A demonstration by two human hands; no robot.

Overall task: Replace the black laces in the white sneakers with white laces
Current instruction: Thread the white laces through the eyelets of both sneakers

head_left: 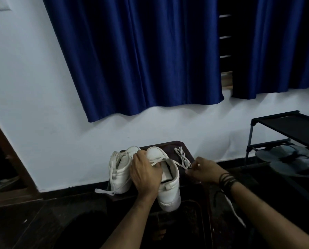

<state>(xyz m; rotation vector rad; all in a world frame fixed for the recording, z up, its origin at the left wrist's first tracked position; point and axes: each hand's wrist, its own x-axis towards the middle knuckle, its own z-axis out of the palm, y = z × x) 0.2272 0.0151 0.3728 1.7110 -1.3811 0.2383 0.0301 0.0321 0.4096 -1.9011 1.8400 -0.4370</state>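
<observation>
On a dark surface [183,147] against the wall: two white sneakers [168,178], side by side. Left hand [144,174] rests over the right-hand shoe's opening, fingers curled around its white lace [159,161]. Right hand [205,170] just beside, pinching the lace end. Loose white lace [181,155] lies behind.

Sneakers [168,180] look smooth, matt, leather-like; laces [183,158] flat woven cloth; curtain [141,56] satiny blue cloth; counter [184,150] dark polished wood; wall [33,105] matt paint.
</observation>
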